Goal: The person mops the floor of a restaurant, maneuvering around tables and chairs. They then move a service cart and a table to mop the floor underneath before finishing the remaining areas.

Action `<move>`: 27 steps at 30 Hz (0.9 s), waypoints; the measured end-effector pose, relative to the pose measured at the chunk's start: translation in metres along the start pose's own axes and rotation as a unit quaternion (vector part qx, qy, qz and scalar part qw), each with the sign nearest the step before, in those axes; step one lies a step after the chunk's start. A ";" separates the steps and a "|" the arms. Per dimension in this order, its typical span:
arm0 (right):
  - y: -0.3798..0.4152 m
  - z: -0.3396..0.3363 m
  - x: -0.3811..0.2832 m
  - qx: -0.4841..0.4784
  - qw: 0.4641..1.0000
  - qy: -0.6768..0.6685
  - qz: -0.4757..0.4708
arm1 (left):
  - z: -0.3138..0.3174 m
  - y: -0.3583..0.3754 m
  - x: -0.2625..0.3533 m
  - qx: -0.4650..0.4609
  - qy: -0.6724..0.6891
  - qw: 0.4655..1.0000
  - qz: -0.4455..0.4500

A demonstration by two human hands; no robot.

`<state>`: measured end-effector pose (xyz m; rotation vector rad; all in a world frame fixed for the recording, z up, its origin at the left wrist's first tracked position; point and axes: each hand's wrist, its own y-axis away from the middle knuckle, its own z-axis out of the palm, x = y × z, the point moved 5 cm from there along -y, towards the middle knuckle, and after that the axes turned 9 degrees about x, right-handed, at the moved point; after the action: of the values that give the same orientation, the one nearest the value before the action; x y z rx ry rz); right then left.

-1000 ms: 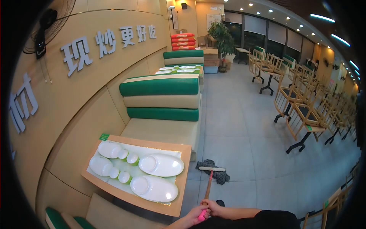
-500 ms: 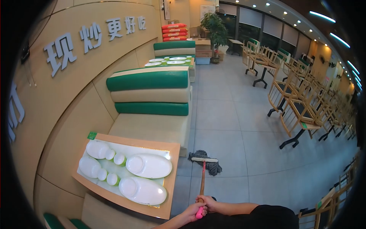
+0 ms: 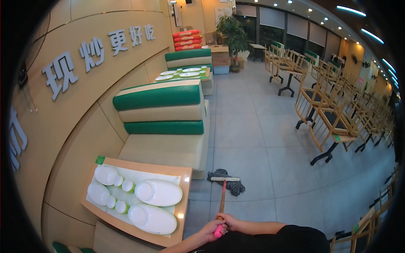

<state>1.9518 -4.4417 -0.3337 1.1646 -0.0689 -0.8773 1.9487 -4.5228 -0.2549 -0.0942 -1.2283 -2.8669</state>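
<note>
A mop [image 3: 222, 202] with a wooden handle and a pink grip end slants down toward me. Its grey string head [image 3: 236, 188], under a pale crossbar, lies spread on the tiled floor. My left hand [image 3: 212, 229] is wrapped round the handle by the pink end. Just above it, my right hand [image 3: 230, 222] also closes on the wooden handle. To the left of my hands is a wood-edged table [image 3: 184, 202] bearing white oval plates [image 3: 158, 192], smaller rounded dishes and green-and-white cups.
A cream and green booth bench [image 3: 164, 152] stands beyond the table, along the left wall. On the right, tables carry upturned wooden chairs [image 3: 333, 120]. Grey floor tiles [image 3: 240, 130] stretch between them to a potted plant [image 3: 233, 36] and stacked red sacks [image 3: 187, 40].
The view has shifted slightly, so the table and bench appear lower and further left. My hands and the handle's end sit a little further left, both still gripping; the mop head looks nearly unmoved.
</note>
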 end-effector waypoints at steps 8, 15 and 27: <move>0.007 -0.005 -0.021 0.016 0.999 0.020 0.022 | 0.023 -0.005 0.006 0.009 0.022 0.999 0.035; 0.026 0.000 -0.013 -0.026 0.996 0.049 0.074 | 0.016 -0.002 -0.006 0.039 0.051 0.996 0.058; -0.006 0.002 0.044 0.017 0.995 0.100 0.012 | -0.038 0.012 -0.036 -0.006 0.073 0.997 0.023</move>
<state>1.9777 -4.4716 -0.3545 1.2749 0.0653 -0.7364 1.9829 -4.5588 -0.2751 0.0851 -1.1677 -2.7842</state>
